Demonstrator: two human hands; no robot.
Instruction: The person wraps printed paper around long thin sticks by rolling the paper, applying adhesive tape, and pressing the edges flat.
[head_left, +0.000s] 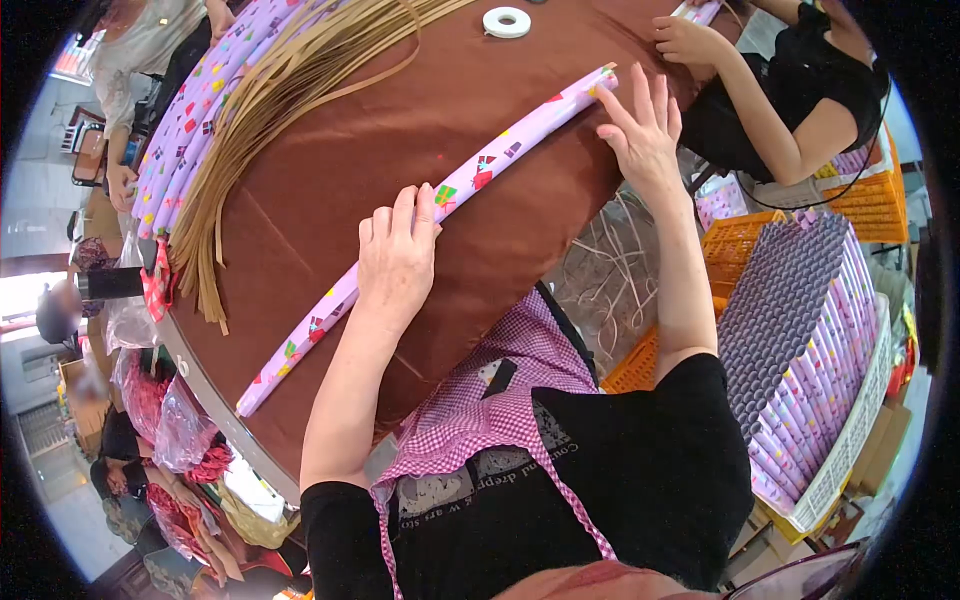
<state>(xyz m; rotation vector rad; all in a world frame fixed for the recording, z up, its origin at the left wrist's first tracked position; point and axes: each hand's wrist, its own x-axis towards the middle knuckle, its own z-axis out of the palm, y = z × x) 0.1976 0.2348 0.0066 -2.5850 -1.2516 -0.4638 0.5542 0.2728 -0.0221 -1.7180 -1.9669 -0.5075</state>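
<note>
A long lilac roll of wrapping paper [480, 172], printed with colourful gift boxes, lies diagonally across the brown cloth. My left hand [398, 240] is over its middle, with the fingers close together and bent across the paper. Near the roll's far right end is my right hand [645, 130], its fingers spread apart. The index fingertip of that hand appears to touch the paper just short of the end.
Brown paper strips [290, 90] lie beside finished lilac rolls [190, 130] at upper left. A white tape roll [507, 22] sits near the far edge. Stacked rolls [800, 330] fill a white crate [850, 440] at right. Co-workers [790, 110] are at both sides.
</note>
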